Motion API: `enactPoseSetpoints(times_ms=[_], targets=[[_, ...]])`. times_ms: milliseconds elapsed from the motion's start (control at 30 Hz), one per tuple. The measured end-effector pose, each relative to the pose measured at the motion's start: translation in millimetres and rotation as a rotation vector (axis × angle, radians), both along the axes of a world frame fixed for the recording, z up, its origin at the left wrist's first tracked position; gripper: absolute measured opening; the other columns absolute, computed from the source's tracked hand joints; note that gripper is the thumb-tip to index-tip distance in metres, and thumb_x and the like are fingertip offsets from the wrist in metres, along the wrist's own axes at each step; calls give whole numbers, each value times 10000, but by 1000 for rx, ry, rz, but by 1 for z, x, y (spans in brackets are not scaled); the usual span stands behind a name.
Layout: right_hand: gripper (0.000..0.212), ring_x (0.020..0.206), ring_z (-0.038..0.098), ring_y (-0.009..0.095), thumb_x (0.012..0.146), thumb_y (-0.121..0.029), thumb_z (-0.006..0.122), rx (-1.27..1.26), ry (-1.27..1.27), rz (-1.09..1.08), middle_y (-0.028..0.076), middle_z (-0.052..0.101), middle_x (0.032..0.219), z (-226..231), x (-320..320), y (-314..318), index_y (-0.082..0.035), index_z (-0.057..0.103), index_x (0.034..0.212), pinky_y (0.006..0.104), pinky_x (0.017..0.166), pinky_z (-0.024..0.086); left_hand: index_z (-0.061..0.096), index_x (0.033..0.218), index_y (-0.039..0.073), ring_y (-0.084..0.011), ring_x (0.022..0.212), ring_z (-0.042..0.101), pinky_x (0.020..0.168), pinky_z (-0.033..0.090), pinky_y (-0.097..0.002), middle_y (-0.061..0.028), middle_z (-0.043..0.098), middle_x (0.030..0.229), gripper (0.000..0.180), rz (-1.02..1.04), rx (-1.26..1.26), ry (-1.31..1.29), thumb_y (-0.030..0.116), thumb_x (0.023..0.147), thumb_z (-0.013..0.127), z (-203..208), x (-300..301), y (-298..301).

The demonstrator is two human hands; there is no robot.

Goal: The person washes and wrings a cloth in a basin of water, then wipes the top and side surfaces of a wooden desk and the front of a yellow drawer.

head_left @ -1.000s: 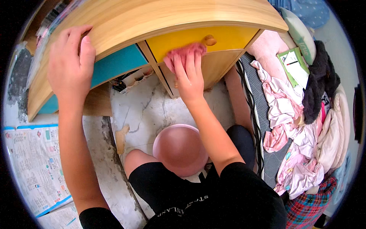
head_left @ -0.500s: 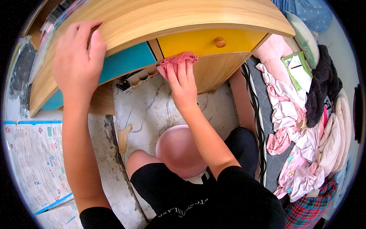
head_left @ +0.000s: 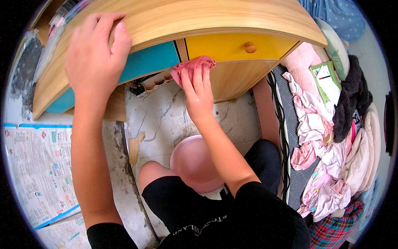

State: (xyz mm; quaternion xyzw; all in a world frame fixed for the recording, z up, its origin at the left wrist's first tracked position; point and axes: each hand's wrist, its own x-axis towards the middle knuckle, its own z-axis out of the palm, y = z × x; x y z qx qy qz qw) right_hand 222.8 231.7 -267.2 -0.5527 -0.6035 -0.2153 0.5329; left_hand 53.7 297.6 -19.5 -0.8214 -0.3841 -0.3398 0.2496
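Observation:
My right hand (head_left: 199, 89) presses a folded reddish-pink cloth (head_left: 193, 68) to the front of a wooden desk (head_left: 232, 16). The cloth lies at the lower edge, where the teal drawer front (head_left: 151, 60) and the yellow drawer front (head_left: 232, 46) meet at a narrow wooden divider. A round wooden knob (head_left: 250, 47) sits on the yellow drawer, to the right of the cloth. My left hand (head_left: 94, 58) is over the left part of the desktop near its front edge, thumb and fingers apart, holding nothing. Whether its fingertips touch the wood is hidden.
A pink basin (head_left: 195, 166) stands on the marbled floor between my knees. Clothes (head_left: 309, 112), a green folder (head_left: 327, 83) and a pillow (head_left: 333, 47) lie on the bed at right. Black cables (head_left: 284, 153) run along its side. Printed sheets (head_left: 39, 166) spread at left.
The cloth under my right hand has slid left along the desk front, from the yellow drawer's edge toward the teal one. The view has shifted slightly; my left hand stays over the desktop.

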Motion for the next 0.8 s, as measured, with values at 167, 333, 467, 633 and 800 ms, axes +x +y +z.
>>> enactPoseSetpoints(times_ms=[167,333,467,633,800], targets=[[466,1500,456,521,926,-110,787,120,47,27,238,532,1578,70,-13,15,-49,705,1380,587,1181,478,767,1159,165,-328,1003,674,862,549,-443,-45,730,1109,299,-3,-11,-14,361,1015,593,-4,-1,1],[475,1428,515,524,899,-140,802,205,56,4,219,587,1499,59,-8,28,-82,710,1361,594,1156,494,748,1201,167,-333,1058,666,906,540,-441,-56,721,1162,323,-8,-31,-7,375,1029,571,-1,1,4],[455,1310,602,447,878,-150,752,74,-96,30,154,625,1413,-31,14,14,-150,727,1332,571,1133,524,737,1224,160,-336,1090,661,931,529,-440,-65,713,1187,338,-19,-80,-22,367,1045,540,-2,-1,3],[441,1186,648,422,909,16,734,24,-149,-54,212,613,1431,-26,79,-2,-71,699,1340,551,1050,559,732,1244,160,-338,1097,657,940,518,-428,-76,711,1194,348,-20,-93,28,350,1060,505,-2,-8,5],[561,1422,532,411,1074,69,528,73,174,-155,327,234,1746,-20,176,-16,6,446,1625,398,1021,573,733,1244,169,-337,1087,658,930,519,-420,-72,713,1200,353,-13,-58,48,351,1064,490,0,-6,6]])
